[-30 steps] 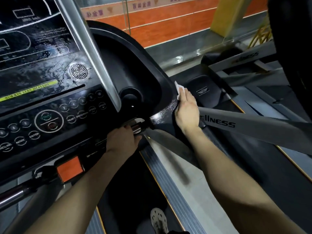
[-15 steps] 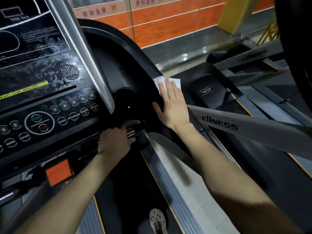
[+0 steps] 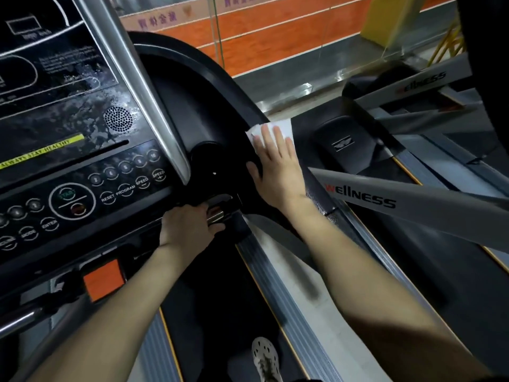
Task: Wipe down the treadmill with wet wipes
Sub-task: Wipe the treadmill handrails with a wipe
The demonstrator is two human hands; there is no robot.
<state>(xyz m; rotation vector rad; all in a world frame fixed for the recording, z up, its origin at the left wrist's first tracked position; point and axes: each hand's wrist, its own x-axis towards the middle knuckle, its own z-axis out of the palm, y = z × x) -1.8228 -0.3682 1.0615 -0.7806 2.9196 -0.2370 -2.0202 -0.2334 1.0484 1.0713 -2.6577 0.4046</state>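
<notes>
While the left hand (image 3: 187, 230) curls round the metal grip bar (image 3: 216, 215), the right hand (image 3: 278, 172) lies flat, fingers straight, pressing the wet wipe (image 3: 278, 127) under its fingertips onto the treadmill's black console rim (image 3: 228, 92), the wipe's long side crosswise to the fingers, an orange-banded wall (image 3: 275, 40) beyond.

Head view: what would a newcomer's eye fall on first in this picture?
The right hand, fingers flat, presses a white wipe on the black rim at centre. Below it, the left hand grips a chrome handlebar. The panel, wet-looking and full of buttons, fills the upper left.
</notes>
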